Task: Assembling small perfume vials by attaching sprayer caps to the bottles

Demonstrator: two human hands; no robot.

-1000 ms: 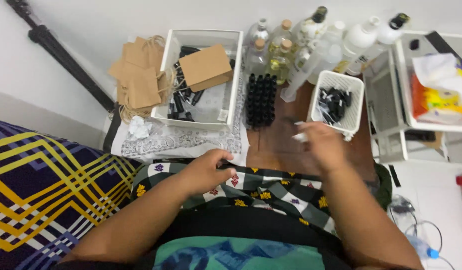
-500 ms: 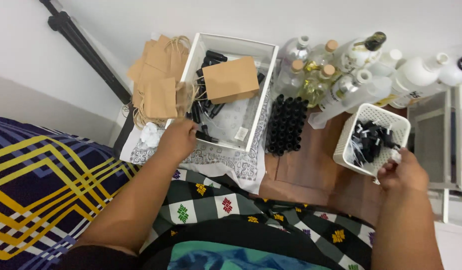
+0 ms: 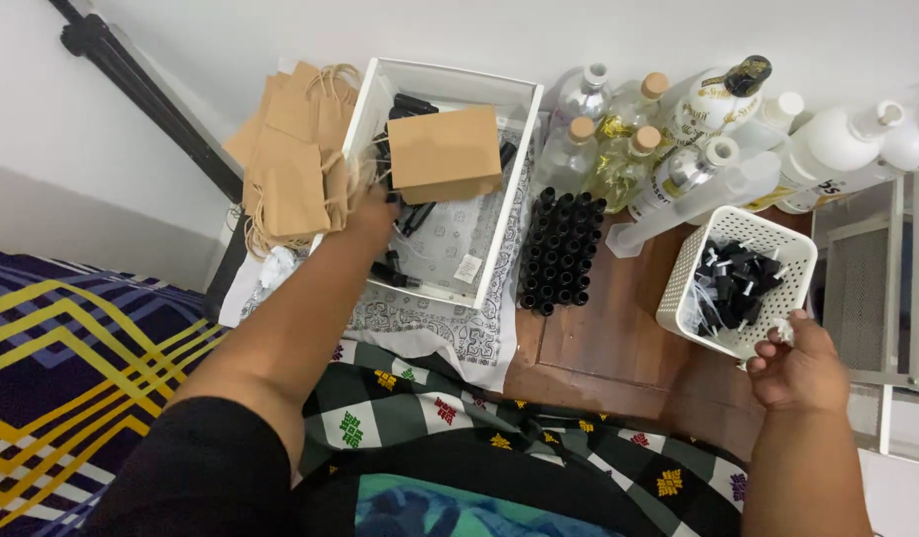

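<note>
My left hand (image 3: pixel 368 214) has moved from my lap into the white tray (image 3: pixel 499 189), fingers hidden among black parts (image 3: pixel 400 270). My right hand (image 3: pixel 799 366) has dropped back beside the basket (image 3: pixel 678 298), pinching something small and white.

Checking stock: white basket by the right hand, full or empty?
Partly full. The white basket holds a loose heap of small black caps, with some floor left bare near its left wall. The right hand sits at its near corner.
</note>
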